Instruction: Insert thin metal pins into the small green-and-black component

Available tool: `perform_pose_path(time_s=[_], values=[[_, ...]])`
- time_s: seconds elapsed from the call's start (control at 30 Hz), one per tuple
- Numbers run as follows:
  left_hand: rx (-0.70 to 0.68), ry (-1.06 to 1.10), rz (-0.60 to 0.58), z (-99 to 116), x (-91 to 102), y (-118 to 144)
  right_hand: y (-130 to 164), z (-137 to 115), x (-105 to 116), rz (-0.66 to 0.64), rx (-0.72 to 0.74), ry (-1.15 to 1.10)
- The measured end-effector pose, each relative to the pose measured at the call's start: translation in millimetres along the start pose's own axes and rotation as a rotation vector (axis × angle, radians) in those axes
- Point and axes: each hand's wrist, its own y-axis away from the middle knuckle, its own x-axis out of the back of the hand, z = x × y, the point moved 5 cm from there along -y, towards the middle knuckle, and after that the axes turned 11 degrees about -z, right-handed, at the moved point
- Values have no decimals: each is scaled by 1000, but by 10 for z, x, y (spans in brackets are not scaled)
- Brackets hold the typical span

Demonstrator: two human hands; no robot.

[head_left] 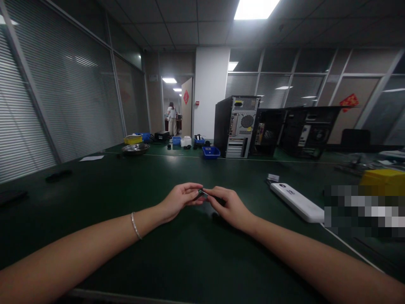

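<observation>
Left hand (pixel 179 202) pinched small dark-green piece (pixel 200 192); right hand (pixel 230 207) pinched thin silvery metallic-looking sliver (pixel 205 193) between hands, likely for control.

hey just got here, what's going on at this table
A person sits or stands at a dark green table, holding a small item between the fingertips of the left hand and right hand. It is too small to make out what it is. A white device lies to the right, with a cable at its near end. On the far side are a computer tower and, just left of it, a blue tray.
</observation>
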Motion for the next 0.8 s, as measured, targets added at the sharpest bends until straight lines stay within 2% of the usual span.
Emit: perform_pose_path(time_s=[0.2, 0.53, 0.8], values=[[36, -44, 9, 22, -35, 14, -1, -22, -8, -24, 20, 9], [-34, -189, 18, 53, -6, 4, -6, -16, -10, -47, 4, 16], [-74, -169, 34, 51, 26, -11, -7, -8, -10, -15, -8, 5]])
